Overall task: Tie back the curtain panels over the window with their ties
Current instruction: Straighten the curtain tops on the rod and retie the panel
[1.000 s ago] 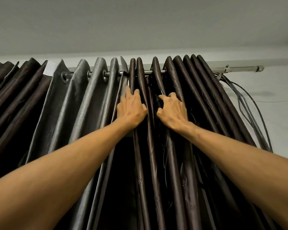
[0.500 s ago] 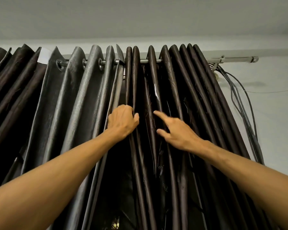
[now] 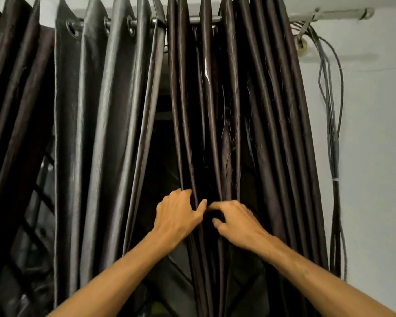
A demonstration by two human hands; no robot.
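Dark brown curtain panels hang in folds from a metal rod [image 3: 204, 19]. The right panel [image 3: 261, 124] is bunched toward the wall; a greyer panel [image 3: 105, 110] hangs to its left, with a dark gap between them. My left hand [image 3: 176, 216] grips the inner folds of the right panel, thumb pressed against the cloth. My right hand [image 3: 236, 220] sits just right of it, fingers curled into the same folds. No tie is visible.
A bundle of grey cables [image 3: 332, 138] runs down the white wall [image 3: 375, 156] right of the curtain. A further dark panel [image 3: 14, 99] hangs at far left, with a window grille [image 3: 39, 202] showing behind it.
Both hands slid down the folds of the right panel from near the rod to mid-height and came closer together; the view tilted downward.
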